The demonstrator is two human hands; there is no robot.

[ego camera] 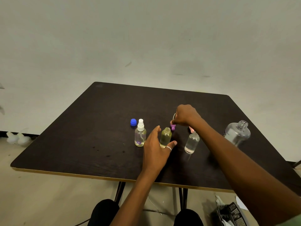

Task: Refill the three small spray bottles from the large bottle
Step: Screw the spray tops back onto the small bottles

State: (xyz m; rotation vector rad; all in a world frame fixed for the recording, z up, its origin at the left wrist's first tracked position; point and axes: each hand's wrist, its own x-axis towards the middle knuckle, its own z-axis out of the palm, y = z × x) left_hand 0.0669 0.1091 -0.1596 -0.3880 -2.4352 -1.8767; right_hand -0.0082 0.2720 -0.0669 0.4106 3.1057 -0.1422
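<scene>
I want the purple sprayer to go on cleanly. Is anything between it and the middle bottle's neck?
Nothing visible. The right hand holds the purple sprayer just right of the middle bottle's open neck, with bare space between them. The left hand is open around the bottle's body, below the neck.
</scene>
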